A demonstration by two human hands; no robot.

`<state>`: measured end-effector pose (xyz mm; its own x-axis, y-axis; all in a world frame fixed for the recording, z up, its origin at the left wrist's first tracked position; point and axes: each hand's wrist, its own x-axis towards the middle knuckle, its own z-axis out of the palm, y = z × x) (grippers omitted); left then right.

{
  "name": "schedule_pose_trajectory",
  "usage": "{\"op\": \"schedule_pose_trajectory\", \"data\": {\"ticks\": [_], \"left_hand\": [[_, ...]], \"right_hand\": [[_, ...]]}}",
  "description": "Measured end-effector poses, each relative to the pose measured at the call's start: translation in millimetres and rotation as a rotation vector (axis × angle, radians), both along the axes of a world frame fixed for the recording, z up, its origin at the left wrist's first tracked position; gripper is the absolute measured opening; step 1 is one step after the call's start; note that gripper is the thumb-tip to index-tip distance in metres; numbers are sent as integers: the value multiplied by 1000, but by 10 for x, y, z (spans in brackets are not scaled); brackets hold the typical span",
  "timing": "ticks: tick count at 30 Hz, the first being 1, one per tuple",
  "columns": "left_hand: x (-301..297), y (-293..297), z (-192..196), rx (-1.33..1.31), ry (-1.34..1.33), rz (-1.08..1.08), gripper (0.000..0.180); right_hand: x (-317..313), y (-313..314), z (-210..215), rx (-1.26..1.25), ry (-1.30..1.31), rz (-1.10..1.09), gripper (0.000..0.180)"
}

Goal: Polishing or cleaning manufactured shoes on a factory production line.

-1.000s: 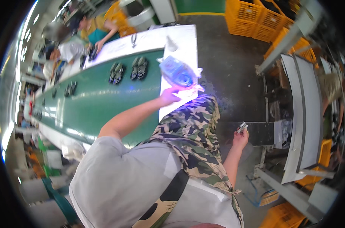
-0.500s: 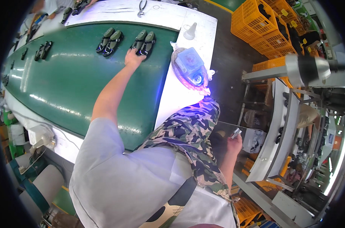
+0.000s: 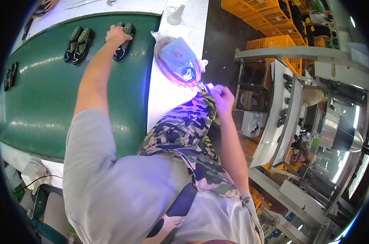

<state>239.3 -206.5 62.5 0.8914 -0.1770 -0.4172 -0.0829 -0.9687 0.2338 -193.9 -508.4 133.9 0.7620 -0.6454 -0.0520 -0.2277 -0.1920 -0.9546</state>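
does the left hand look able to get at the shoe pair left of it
Probably yes: only green surface shows between the left hand and that shoe pair, though the hand is on another pair.

On 1 green belt (image 3: 46, 110): 3 prs blk/olive shoes (image 3: 83, 45). On the white bench (image 3: 162, 103): 1 blue box (image 3: 177, 54), 1 conical btl (image 3: 176, 16). Own: 1 L hand (image 3: 116, 36), 1 R hand (image 3: 224, 99), 1 camo apron (image 3: 184, 124).

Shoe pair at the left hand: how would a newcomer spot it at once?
Find the big green surface. Near its top right corner in the picture, beside the white tabletop, sits a dark pair of shoes. Unlike the other pairs, it has the left hand on it.
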Motion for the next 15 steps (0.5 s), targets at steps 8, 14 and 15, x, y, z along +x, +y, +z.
{"op": "schedule_pose_trajectory", "data": {"ticks": [8, 14, 15], "left_hand": [[-911, 1211, -74, 16, -65, -1550, 33], [-1362, 2090, 613, 107, 287, -1682, 37], [-1471, 2149, 753, 119, 428, -1511, 47]], "right_hand": [[833, 288, 27, -903, 222, 393, 13], [847, 270, -157, -1070, 230, 398, 13], [869, 285, -173, -1090, 215, 411, 12]]}}
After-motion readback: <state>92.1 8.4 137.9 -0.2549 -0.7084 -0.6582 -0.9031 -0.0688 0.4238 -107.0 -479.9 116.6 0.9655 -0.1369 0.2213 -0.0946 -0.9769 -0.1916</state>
